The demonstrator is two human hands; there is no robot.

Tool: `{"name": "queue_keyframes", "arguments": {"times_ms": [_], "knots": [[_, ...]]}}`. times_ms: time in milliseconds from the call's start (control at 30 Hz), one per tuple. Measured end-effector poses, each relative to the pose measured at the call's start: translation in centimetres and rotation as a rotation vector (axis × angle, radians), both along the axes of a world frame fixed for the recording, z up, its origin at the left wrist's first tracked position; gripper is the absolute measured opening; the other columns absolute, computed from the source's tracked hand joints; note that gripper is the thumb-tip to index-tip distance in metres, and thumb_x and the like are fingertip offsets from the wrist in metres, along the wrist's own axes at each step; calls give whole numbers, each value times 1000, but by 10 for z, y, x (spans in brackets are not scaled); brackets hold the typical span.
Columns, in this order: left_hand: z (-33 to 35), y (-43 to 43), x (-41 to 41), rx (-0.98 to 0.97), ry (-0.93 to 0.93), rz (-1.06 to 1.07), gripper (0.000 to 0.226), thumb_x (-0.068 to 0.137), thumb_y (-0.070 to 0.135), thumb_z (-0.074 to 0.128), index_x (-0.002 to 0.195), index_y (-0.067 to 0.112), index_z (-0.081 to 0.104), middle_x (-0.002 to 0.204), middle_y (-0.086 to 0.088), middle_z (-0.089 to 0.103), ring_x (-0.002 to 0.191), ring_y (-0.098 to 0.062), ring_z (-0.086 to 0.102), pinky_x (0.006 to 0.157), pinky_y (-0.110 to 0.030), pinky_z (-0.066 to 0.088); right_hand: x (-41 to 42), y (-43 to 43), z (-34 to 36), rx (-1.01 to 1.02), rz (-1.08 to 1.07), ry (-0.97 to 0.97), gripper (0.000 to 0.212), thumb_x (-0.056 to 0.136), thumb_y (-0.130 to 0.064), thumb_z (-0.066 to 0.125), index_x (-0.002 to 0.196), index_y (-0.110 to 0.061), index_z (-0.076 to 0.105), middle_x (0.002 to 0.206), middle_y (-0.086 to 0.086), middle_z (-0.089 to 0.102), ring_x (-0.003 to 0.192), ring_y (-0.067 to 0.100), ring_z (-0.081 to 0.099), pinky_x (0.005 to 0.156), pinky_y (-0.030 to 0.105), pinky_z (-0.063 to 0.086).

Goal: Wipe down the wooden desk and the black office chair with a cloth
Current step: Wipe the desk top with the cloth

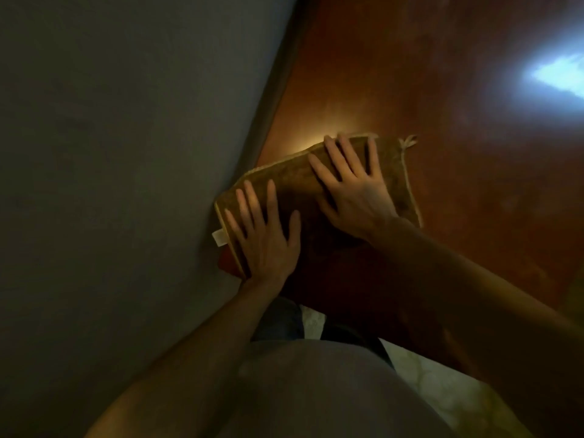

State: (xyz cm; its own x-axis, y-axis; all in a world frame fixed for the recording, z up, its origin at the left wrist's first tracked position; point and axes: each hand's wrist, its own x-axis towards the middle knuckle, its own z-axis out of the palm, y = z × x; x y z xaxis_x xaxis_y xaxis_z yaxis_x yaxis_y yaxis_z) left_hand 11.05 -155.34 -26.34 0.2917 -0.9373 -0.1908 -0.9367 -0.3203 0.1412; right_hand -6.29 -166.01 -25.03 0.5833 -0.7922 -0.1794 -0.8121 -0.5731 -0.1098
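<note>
The cloth [319, 188] lies folded into a long brownish pad on the reddish-brown wooden table [395, 74], its long axis running from the lower left, where it butts against the grey wall [126, 137], up toward the right, where a small tied tassel sticks out of the far corner. Both hands lie flat on top of it, fingers straight and spread, pointing away from the person: the left hand [262, 235] presses the end by the wall, the right hand [354, 188] the middle and far end. A small white tag [218, 238] pokes out of the cloth's near-left corner; any writing on it is too small to read. The room is dim, a bluish-white glare [559, 74] shines on the tabletop at upper right, and pale patterned floor [442, 396] shows below the table's edge
</note>
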Motion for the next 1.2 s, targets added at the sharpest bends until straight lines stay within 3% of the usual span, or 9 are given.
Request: {"name": "queue_keyframes", "arguments": {"times_ms": [67,233,500,667,833,1200], "knots": [[-10,-3,1,3,-32,-18,73,105,61,23,166,23,14,172,-17,10,159,-36,6,125,-63,4,-7,8,-20,-12,-12,-21,73,102,-58,33,163,-24,13,169,16,12,157,33,6,121,68,2],[-22,-11,9,-38,-68,-132,75,104,64,20,166,22,12,172,-18,9,159,-37,7,126,-62,7,-7,23,-34,-51,-149,-104,72,102,-58,31,164,-26,12,170,13,10,158,29,3,123,63,0],[-26,-95,43,-92,-3,-704,77,101,69,29,166,30,15,174,-9,8,160,-31,8,125,-58,9,-15,29,-33,-53,-484,-100,75,99,-60,36,163,-28,14,170,10,10,158,28,4,123,64,0],[-18,-99,38,-89,-21,-641,73,103,65,28,166,29,16,173,-12,7,160,-33,6,125,-63,4,-6,30,-26,-55,-621,-113,78,99,-58,38,164,-25,10,170,16,4,157,32,0,123,64,1],[-22,-65,32,-46,-57,-531,72,104,63,17,166,26,14,173,-16,7,159,-37,7,123,-69,6,-11,65,-30,-31,-411,-126,78,97,-61,40,163,-30,14,171,11,2,158,31,2,120,69,6],[-24,-160,12,-72,-25,-620,78,99,67,28,166,33,8,173,-11,6,160,-34,5,120,-71,9,-26,-1,-37,-75,-533,-109,79,96,-67,37,163,-34,13,171,7,4,158,28,2,121,67,2]]}}
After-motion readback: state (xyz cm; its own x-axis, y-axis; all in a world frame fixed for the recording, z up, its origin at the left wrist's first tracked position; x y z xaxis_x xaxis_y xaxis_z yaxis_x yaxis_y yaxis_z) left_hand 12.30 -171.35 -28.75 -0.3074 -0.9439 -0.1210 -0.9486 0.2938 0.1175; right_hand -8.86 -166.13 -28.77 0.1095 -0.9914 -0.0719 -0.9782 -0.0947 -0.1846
